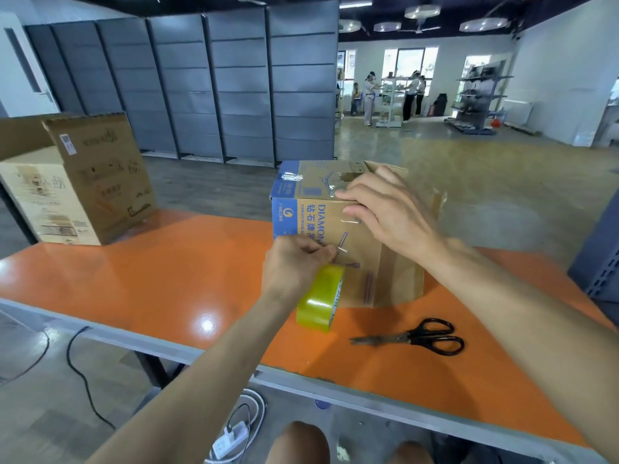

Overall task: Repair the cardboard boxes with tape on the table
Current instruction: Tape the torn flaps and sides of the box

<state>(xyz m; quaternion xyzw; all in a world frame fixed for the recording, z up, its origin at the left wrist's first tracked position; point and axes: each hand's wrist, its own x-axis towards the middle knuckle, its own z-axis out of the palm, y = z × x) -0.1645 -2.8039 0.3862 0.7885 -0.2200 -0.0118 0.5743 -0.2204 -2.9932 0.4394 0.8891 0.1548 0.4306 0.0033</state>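
A glossy orange surface (160,283) with a pale grey edge is seen stretching across the view, a bright glare spot reflected on it. Behind it, a row of tall grey shelving units (234,88) is lined up.

At the far left corner of the surface, a large brown cardboard box (80,182) is stood with one top flap raised; faded print and a label are carried on its sides.

Nearer the middle, a smaller cardboard box (321,226) with blue printed bands is set on the surface. Shiny clear tape is already laid over its top and front edge.

Both bare forearms are extended forward from the lower edge of the view. The right arm is brought in from the right, and the right hand (388,209) is laid over the box's top front edge, its fingers nearly straight and spread, pressed against the cardboard and tape.

The left hand (294,266) is held against the box's front face with its fingers curled; a roll of tape (320,301), yellow and glossy, is gripped at its upper rim and is hung below the hand, just in front of the box.

A pair of black-handled scissors (418,337) is laid flat on the surface, near the box's front and right of the roll, its blades closed.
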